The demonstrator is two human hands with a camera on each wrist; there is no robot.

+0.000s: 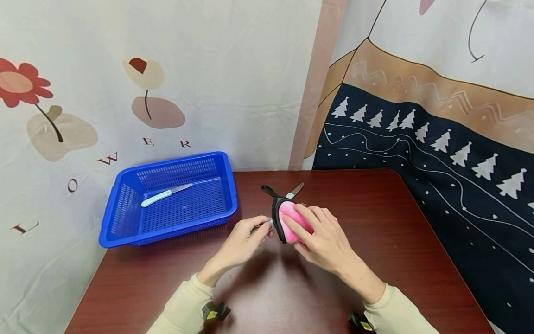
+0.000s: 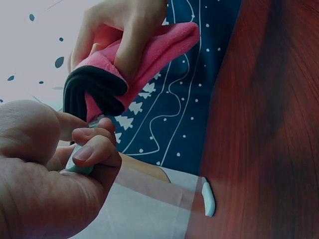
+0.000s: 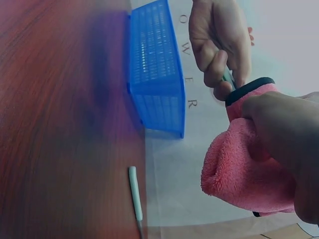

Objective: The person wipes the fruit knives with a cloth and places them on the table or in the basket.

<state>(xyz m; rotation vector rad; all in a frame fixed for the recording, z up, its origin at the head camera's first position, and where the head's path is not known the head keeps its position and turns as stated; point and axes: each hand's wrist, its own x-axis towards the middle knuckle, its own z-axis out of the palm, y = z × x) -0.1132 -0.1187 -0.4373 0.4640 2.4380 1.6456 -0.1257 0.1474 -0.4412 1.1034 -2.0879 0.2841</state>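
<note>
Over the middle of the table, my left hand grips a knife by its pale green handle. A pink cloth with black edging is folded over the knife's blade, which it mostly hides. My right hand pinches this cloth between thumb and fingers, just right of the left hand. In the right wrist view, the cloth bunches below the right hand, its black edge close to the left fingertips. Behind the cloth, a second knife lies on the table, its handle partly covered in the head view.
To the left stands a blue plastic basket with perforated walls. Inside it lies another knife with a pale handle. The dark red-brown table meets a printed fabric backdrop at its far edge.
</note>
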